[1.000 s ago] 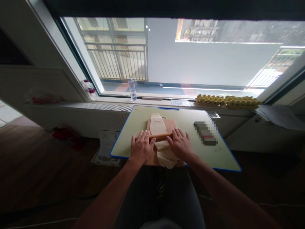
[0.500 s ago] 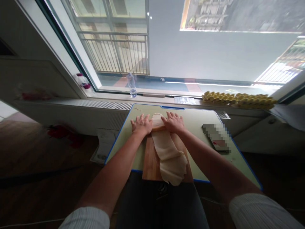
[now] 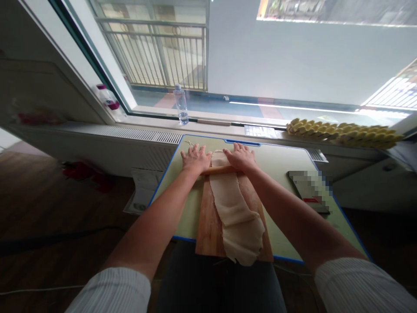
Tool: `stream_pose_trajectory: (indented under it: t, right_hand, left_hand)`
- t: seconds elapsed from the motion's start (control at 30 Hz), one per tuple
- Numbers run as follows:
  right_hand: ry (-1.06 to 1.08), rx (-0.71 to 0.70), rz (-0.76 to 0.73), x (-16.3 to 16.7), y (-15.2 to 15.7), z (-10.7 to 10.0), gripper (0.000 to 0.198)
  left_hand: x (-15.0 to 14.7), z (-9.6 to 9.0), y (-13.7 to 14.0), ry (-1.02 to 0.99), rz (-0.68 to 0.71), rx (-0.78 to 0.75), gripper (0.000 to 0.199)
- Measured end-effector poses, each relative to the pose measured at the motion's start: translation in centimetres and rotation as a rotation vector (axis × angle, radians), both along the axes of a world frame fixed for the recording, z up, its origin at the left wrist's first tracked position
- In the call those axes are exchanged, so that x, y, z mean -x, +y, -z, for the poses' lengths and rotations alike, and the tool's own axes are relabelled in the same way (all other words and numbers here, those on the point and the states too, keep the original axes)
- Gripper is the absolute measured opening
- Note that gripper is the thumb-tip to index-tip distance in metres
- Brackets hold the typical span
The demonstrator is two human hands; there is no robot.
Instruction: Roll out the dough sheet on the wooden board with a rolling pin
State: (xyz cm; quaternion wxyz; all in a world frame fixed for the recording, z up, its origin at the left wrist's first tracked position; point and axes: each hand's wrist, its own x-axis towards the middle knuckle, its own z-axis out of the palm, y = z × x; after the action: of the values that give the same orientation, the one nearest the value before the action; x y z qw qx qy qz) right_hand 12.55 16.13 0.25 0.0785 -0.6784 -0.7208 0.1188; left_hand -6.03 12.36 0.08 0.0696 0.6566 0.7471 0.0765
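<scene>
A wooden rolling pin [image 3: 219,170] lies crosswise on a long strip of pale dough [image 3: 230,195], near its far end. My left hand [image 3: 196,159] rests over the pin's left end, palm down, fingers spread forward. Over the right end lies my right hand [image 3: 241,156], flat as well, its thumb pointing in toward the dough. Beneath the dough is a wooden board [image 3: 208,230]. The strip's near end is wavy, ragged at its edge, and hangs slightly past the board's near edge.
The board stands on a pale green table [image 3: 280,174] with blue edging. A partly pixelated flat dark-edged object [image 3: 304,187] lies at right. On the windowsill are a clear bottle [image 3: 181,106], another bottle [image 3: 109,98] and yellow egg trays [image 3: 342,132].
Both hands have moved a little forward over the rolling pin, and more of the pin shows between them. The whole view has shifted slightly.
</scene>
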Motion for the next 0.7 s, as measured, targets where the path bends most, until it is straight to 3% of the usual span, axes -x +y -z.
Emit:
stream_pose_trajectory:
  t: [0.17,0.33,0.47,0.6,0.7]
  right_hand:
    - [-0.05,-0.009,0.026,-0.9,-4.6,-0.4,0.081]
    - [-0.133,-0.141,-0.012,-1.9,-10.2,0.0,0.066]
    - [-0.159,-0.207,-0.048,-2.8,-14.6,0.3,0.068]
    - [-0.205,-0.189,-0.073,-3.7,-18.6,0.3,0.07]
    - [-0.209,-0.166,-0.101,-4.2,-20.1,0.1,0.068]
  left_hand:
    - [-0.8,0.2,-3.6,-0.029,0.046,0.004,0.07]
    - [-2.0,0.7,-8.3,-0.011,0.06,-0.074,0.065]
    - [-2.5,1.1,-12.4,-0.03,0.111,-0.148,0.066]
    - [-2.4,1.4,-15.8,-0.034,0.163,-0.199,0.068]
    - [-2.3,1.4,-16.7,-0.039,0.19,-0.21,0.067]
